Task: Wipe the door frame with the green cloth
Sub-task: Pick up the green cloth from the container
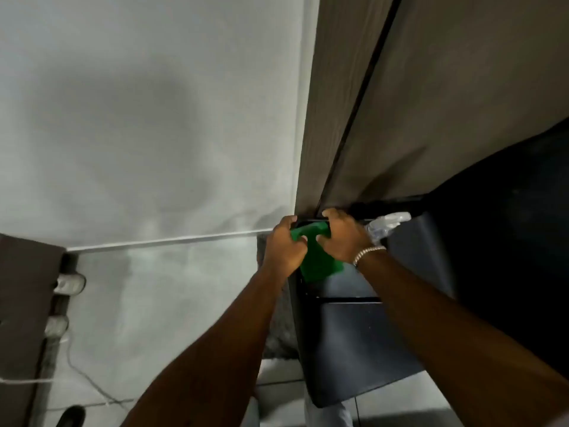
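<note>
The green cloth [320, 263] hangs between both hands, just below the foot of the grey-brown door frame [332, 118]. My left hand [284, 248] grips the cloth's upper left part. My right hand [346, 238], with a bracelet at the wrist, holds its upper right part. The cloth's top edge bunches between my fingers, and its lower half drapes over a dark cabinet [354, 340]. A black gap line runs up the frame beside the door panel [462, 103].
A white wall [138, 118] fills the left side. A clear plastic spray bottle [388, 224] lies behind my right wrist. At the far left are a dark board [21, 303], white sockets [69, 283] and a thin cable [86, 380]. Right of the cabinet is a dark area.
</note>
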Tool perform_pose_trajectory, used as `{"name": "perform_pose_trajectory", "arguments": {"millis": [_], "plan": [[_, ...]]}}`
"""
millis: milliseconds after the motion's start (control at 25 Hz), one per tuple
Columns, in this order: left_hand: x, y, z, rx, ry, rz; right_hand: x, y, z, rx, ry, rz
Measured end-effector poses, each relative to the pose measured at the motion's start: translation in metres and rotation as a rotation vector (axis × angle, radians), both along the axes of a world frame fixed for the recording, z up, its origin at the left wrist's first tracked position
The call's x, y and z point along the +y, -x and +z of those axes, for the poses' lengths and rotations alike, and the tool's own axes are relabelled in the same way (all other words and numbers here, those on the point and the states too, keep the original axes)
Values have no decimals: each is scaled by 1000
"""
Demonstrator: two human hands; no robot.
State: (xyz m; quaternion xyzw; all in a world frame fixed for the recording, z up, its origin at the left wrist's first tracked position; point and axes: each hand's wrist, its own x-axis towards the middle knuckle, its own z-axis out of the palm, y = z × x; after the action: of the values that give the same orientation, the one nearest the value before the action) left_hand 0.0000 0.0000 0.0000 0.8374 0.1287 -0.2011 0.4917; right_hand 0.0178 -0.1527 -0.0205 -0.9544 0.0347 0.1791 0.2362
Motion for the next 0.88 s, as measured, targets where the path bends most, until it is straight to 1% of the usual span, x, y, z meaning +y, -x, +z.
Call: {"name": "perform_pose_trajectory", "arguments": {"millis": [40,120,160,240,320,400,480,560,640,760,880], "plan": [[-8,5,-17,36,-9,-25,-5,0,-21,131,22,-31],[-16,11,-40,91,-30,-50,-8,0,-47,242,3,-118],[-18,14,-49,147,-45,-35,-8,4,-57,235,-27,-169],[-21,14,-63,199,-22,15,-5,6,-73,128,-111,-254],[-23,10,-67,208,4,56,-5,6,-76,74,-181,-303],[-23,9,-70,234,34,93,-6,6,-76,118,-278,-381],[-21,9,-61,255,77,62,-1,7,-66,123,-408,-425],[-14,7,-47,206,162,17,7,7,-42,40,-520,-396],[-3,2,-24,119,222,22,14,2,-10,-47,-630,-376],[14,-10,34,-86,286,62,24,-9,54,-132,-812,-322],[27,-27,114,-325,372,93,30,-25,139,-265,-946,-294]]}}
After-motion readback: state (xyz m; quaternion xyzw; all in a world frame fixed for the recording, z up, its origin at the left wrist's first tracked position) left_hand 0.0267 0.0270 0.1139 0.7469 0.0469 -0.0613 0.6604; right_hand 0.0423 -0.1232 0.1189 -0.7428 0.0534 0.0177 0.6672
